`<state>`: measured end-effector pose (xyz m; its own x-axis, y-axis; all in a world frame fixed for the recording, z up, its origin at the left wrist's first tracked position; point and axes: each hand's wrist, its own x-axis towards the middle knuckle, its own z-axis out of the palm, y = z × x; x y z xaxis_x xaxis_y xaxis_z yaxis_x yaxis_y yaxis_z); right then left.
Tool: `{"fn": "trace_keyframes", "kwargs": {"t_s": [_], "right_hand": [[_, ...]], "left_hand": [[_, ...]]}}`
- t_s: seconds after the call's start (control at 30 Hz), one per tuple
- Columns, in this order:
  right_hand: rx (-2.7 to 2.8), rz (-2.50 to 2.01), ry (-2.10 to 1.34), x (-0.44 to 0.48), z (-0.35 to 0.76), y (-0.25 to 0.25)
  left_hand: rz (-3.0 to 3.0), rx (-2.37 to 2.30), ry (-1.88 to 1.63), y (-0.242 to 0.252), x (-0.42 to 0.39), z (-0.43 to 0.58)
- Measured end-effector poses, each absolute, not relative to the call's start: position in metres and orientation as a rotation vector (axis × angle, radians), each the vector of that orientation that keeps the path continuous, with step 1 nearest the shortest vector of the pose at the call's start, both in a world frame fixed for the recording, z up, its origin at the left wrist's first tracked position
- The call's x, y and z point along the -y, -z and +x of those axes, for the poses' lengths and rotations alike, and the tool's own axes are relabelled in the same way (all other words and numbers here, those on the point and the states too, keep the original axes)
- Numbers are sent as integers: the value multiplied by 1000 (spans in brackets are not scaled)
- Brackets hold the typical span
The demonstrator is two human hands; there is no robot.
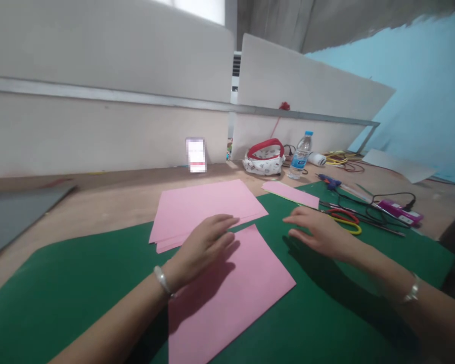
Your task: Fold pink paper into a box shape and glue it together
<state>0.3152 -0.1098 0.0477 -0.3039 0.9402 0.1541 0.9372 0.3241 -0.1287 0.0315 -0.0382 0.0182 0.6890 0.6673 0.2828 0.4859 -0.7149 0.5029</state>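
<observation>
1. Left hand (205, 247) half-open above pink paper sheet (252, 288) on green mat (98, 268); right hand (318, 232) half-open, right of it; both appear empty;
2. Judged step: sheet positioning; next grip calls for lowered fingertips.

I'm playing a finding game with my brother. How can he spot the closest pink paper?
Find the big green mat. On it, beneath the person's left hand, lies a pink sheet with one corner pointing away. Unlike the pink stack beyond it and the narrow pink strip, it is nearest and partly hidden by that hand.
</observation>
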Motion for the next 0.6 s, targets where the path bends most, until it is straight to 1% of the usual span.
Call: {"fn": "trace_keyframes", "kwargs": {"t_s": [0.1, 0.2, 0.4, 0.6], "right_hand": [[2484, -1526, -245, 75, 290, -56], [2543, -1437, -328, 56, 271, -45], [2416, -1445, -426, 53, 268, -18], [2200, -1467, -522, 54, 268, -14]], "left_hand": [[2381, -1149, -695, -31, 29, 20], [2323, -1269, -593, -38, 23, 11], [2354, -1269, -328, -34, 27, 12], [2452, -1261, -209, -28, 32, 17]]}}
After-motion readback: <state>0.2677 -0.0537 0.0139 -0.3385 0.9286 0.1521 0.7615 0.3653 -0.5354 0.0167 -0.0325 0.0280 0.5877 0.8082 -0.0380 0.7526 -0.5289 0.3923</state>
